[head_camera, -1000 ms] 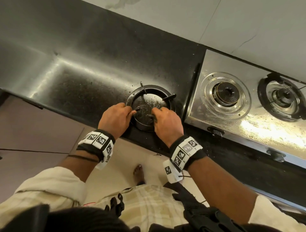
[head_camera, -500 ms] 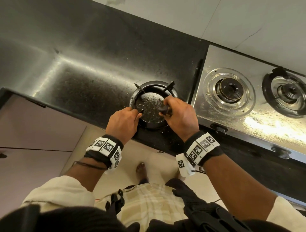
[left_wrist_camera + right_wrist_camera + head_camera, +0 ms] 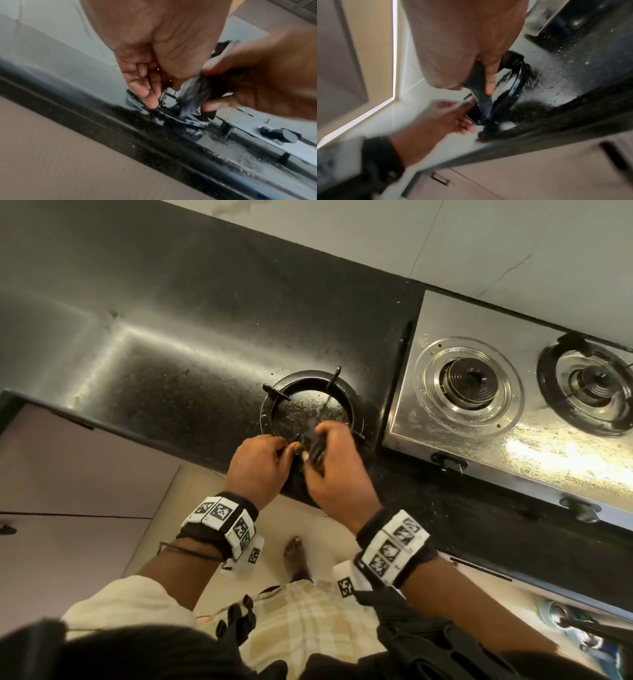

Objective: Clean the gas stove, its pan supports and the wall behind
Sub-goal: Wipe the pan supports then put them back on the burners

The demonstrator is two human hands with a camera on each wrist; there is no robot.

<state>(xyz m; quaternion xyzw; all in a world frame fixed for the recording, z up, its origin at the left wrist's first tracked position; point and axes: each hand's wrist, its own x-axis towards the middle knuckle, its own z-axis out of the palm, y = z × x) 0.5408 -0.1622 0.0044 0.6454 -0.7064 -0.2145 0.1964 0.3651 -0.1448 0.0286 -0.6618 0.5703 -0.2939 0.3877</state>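
pan support (image 3: 310, 402) flat on wet black counter (image 3: 171, 364), just left of stove (image 3: 513, 412). left hand (image 3: 257, 463) pinches near rim prong. right hand (image 3: 337, 470) grips dark scrubber (image 3: 193, 93), pressed on rim.

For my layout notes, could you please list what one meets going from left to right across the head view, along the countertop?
Bare black countertop → pan support ring lying on it → bare left burner of the steel stove → right burner, its support in place.
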